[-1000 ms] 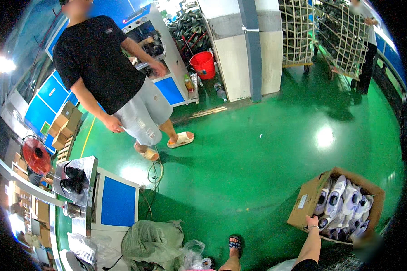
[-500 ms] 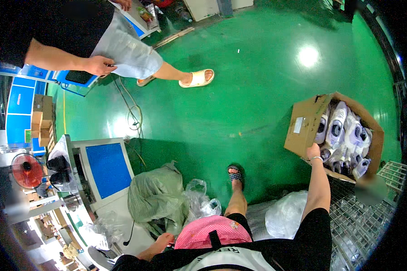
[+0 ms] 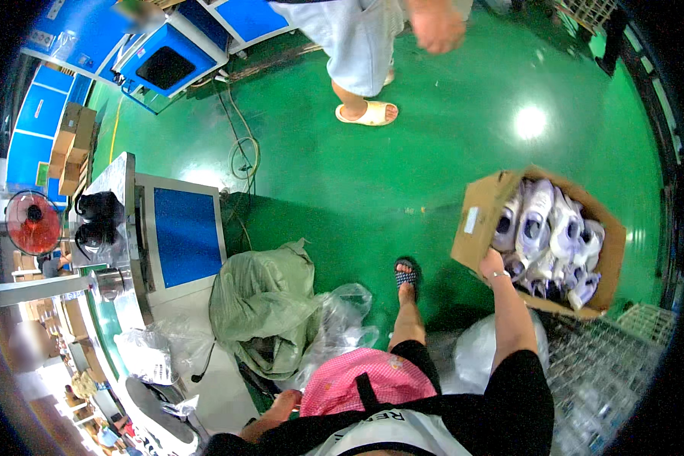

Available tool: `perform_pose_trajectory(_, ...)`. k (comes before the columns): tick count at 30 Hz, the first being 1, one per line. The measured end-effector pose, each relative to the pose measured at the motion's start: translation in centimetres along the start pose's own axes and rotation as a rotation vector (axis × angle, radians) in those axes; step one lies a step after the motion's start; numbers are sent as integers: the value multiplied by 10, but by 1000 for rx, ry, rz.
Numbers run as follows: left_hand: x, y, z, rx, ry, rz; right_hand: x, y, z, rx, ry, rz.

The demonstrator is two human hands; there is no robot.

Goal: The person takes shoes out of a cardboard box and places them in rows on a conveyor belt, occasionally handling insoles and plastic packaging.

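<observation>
My right hand (image 3: 492, 266) grips the near edge of an open cardboard box (image 3: 476, 220) on the green floor at the right. Several white and purple shoes (image 3: 549, 228) fill the box. My right arm in a black sleeve reaches out to it. My left hand (image 3: 283, 404) hangs low at my left side, beside a crumpled green plastic bag (image 3: 262, 296); its fingers are too small to read. A pink cloth (image 3: 357, 384) lies over my lap, and my sandalled foot (image 3: 406, 275) rests on the floor.
Another person in light shorts and beige sandals (image 3: 368, 112) stands at the top, one hand (image 3: 435, 26) hanging. A blue-topped machine (image 3: 184, 232) and cables lie left, with clear plastic bags (image 3: 342, 319), a red fan (image 3: 32, 222) and a wire cage (image 3: 608, 372).
The view has dropped lower and the box now sits closer, with my right hand still on its edge. The other person has shifted toward the top middle.
</observation>
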State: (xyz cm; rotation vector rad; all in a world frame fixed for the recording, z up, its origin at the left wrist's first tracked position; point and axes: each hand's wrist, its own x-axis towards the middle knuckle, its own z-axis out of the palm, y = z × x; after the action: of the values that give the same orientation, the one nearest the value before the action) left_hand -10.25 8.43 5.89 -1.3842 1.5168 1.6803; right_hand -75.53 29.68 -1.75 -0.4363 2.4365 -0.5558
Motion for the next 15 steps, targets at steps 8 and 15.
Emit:
perform_pose_trajectory(8, -99, -139, 7, 61, 14, -324, -41, -100, 160, -340, -126, -272)
perform_pose_trajectory(15, -198, -232, 38, 215, -27, -450, -168, -211, 217, -290, -348, -190)
